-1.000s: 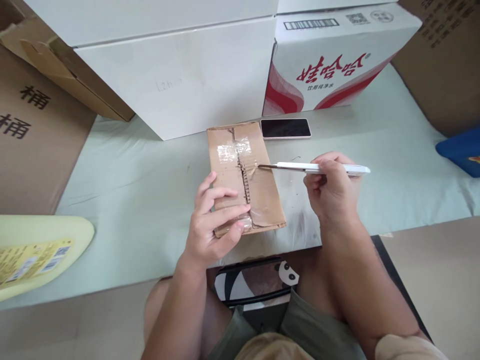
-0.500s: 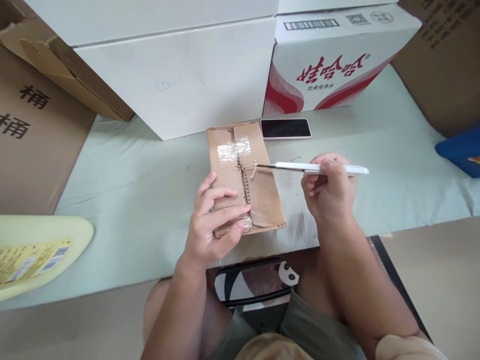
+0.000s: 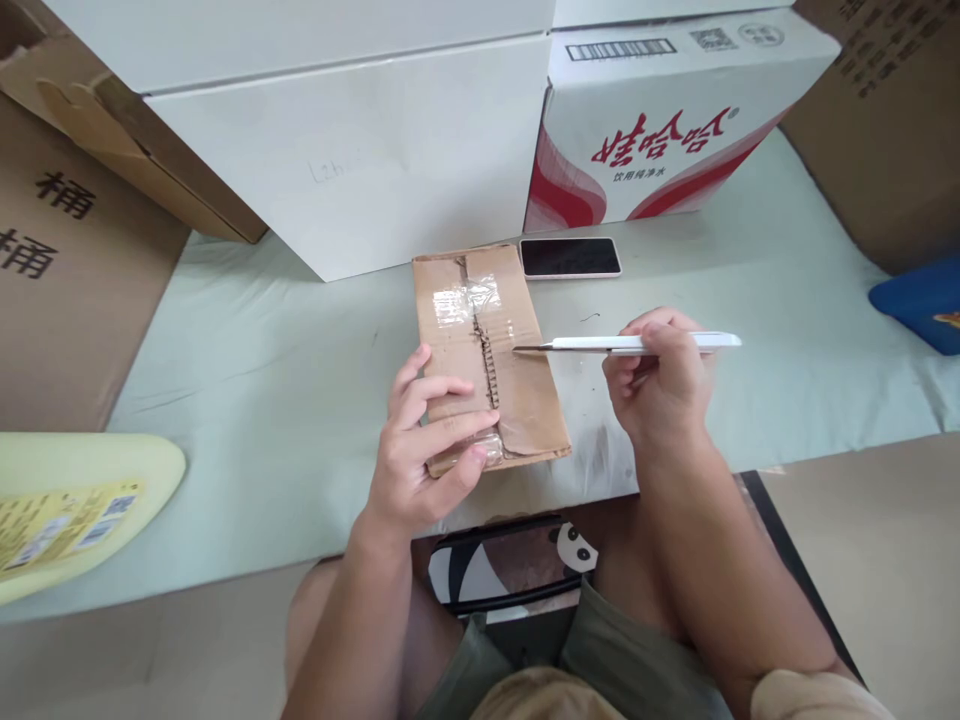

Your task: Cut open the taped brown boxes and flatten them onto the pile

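Observation:
A small brown cardboard parcel (image 3: 517, 380) sealed with clear tape lies on the pale green table (image 3: 285, 380) in front of me. My left hand (image 3: 424, 440) grips its near left corner, fingers curled over the top and thumb at the front edge. My right hand (image 3: 656, 385) is closed round a white utility knife (image 3: 637, 343) held level. The thin blade points left, its tip just over the parcel's right half beside the jagged torn seam down the middle.
A black phone (image 3: 570, 257) lies just behind the parcel. A large white box (image 3: 352, 150) and a red-and-white printed carton (image 3: 660, 110) stand at the back. Brown cartons flank both sides. A yellow object (image 3: 75, 510) sits at the left, a blue one (image 3: 919, 300) at the right.
The knife has pulled slightly right and lifted; its tip, earlier dug into the tape beside the seam, now rests just off it. My left hand has not moved.

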A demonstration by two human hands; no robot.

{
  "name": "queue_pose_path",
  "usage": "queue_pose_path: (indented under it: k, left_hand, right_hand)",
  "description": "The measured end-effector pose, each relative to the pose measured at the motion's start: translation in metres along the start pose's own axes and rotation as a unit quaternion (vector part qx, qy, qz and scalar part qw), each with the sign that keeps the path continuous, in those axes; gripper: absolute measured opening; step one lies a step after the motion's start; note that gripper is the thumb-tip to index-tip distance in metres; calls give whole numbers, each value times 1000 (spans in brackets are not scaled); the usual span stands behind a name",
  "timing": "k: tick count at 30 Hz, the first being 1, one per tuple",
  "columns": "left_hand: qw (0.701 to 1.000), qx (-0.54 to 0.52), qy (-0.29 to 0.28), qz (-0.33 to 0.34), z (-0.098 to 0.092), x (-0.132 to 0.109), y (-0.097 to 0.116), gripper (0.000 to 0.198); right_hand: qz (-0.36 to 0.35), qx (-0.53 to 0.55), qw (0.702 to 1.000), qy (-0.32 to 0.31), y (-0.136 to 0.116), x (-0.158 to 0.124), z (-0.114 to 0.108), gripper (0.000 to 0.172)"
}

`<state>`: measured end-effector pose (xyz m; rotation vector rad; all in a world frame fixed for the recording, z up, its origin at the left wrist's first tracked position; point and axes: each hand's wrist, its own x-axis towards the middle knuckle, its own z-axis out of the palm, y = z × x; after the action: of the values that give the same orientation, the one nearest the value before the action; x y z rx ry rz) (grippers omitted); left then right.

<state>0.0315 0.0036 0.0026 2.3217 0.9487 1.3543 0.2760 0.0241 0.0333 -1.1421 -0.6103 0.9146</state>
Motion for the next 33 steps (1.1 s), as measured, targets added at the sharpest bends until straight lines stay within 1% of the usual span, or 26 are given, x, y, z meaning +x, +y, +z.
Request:
queue_pose_path:
  k: [3,6,10,14,18,23,26,28,31,33]
  left_hand:
    - [1000,-3,1,0,1,0,0,19]
    - [1000,-4,0,1,1,0,0,20]
    - [1000,-7,0,1,1,-1,0,20]
    - [1000,-8,-6,-2,1,-1,-1,22]
    - [1000,-9,4,1,1,0,0,21]
    - [1000,-9,0,1,1,0,0,20]
    - [1000,-4,2,-1,1,0,0,22]
    - [1000,0,5,-2,1,0,0,23]
    - [1000,0,5,-2,1,0,0,23]
    - [1000,0,2,-1,1,1,0,22]
  right_hand:
    - [-22,11,1000,-9,1,1,1,29]
    - [-22,8,1000,-16,1,1,3,31]
    - [-16,-10,1000,-12,2,0,4,26]
    - [-22,-41,999,-7,1,-1,2,15]
    - [-15,-48,999,0,-1,-1,2,9]
    - [-3,-42,999,9,-5,1,3,8]
    - [-3,-42,999,-3,-5,0,3,9]
    - [-15,-50,999,-8,-3,-1,1,9]
    - [-43,-65,997,2,-2,-3,-2,9]
    - [-47,-69,997,0,-1,-3,-3,10]
